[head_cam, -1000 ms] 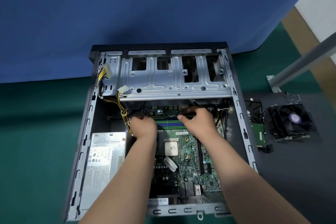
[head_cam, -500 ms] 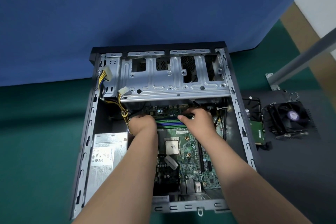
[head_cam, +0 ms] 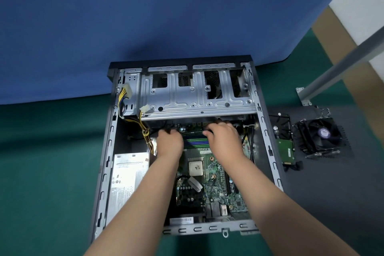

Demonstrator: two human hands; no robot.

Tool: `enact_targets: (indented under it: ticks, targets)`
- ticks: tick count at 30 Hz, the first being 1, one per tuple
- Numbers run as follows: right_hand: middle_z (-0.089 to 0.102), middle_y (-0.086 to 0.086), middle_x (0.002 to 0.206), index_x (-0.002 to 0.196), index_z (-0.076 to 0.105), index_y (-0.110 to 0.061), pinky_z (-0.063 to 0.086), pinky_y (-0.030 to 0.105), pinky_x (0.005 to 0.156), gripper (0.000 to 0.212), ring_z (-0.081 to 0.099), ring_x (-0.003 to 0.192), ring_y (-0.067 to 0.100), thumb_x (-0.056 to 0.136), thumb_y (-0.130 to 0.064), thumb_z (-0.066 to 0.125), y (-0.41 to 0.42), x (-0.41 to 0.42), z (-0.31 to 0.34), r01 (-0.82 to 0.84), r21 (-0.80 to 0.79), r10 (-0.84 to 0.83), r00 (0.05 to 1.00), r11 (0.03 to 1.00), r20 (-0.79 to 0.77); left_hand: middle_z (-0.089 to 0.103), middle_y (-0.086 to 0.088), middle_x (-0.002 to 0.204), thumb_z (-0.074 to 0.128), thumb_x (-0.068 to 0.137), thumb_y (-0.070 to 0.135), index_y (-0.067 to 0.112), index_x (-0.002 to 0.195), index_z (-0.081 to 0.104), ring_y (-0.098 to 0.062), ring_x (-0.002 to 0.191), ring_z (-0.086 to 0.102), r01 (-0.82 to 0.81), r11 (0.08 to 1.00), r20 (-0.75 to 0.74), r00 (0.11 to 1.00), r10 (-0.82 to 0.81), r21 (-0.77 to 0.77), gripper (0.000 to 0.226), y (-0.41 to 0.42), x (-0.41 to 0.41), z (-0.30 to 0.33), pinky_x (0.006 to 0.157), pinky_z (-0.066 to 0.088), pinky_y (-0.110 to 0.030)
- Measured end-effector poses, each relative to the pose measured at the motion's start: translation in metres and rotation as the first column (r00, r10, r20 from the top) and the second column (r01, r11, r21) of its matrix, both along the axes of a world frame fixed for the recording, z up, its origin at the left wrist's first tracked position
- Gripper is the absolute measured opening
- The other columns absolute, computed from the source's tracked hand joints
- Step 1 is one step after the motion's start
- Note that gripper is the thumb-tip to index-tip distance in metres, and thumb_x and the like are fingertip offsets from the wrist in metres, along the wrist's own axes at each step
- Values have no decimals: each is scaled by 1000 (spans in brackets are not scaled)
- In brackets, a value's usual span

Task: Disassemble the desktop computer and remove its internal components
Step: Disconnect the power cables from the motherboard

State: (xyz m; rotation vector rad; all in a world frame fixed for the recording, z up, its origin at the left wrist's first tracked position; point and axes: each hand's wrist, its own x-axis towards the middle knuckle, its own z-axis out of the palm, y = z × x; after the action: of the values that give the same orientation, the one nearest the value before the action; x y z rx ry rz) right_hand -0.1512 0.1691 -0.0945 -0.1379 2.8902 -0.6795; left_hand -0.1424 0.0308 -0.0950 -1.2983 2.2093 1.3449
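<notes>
The open desktop case lies flat on a green mat. Inside it the green motherboard shows a bare CPU and blue and green memory slots. Both my hands are at the far end of the board, under the edge of the silver drive cage. My left hand curls its fingers over the left end of a thin memory module. My right hand curls over its right end. The fingertips and the slot latches are hidden.
A grey power supply fills the case's left side, with yellow cables running up to white plugs. Right of the case, on a dark mat, lie a hard drive and a black cooler fan. A metal pole slants at right.
Both hands stay at the two ends of the memory module with almost no movement. Only the view has shifted slightly.
</notes>
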Motion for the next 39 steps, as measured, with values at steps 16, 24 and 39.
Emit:
enact_targets:
  ticks: [16,24,39]
  targets:
    - [55,-10,90,87,64,-36,41,13,75,8,50,82,-2,85,-29,66,69,62,121,284,-476,-336,941,832,-25,38,-11,147,65,81,14,13,141,43,-31,138,31,528,306,-15,485,-875,-792,64,-42,63,63,112,25,-52]
    - [67,-6,82,97,70,-19,47,17,52,10,47,55,4,88,-21,67,125,59,115,727,-684,-579,587,68,566,16,-5,157,69,79,28,17,146,33,-26,144,17,617,250,110,485,-868,-746,77,-40,69,52,115,21,-48]
    - [70,11,77,92,59,0,52,21,40,12,63,44,12,86,-5,68,141,34,29,934,-356,-521,287,-36,804,26,-2,154,71,75,26,11,131,55,-24,141,26,584,340,16,518,-855,-738,60,-42,71,50,105,39,-44]
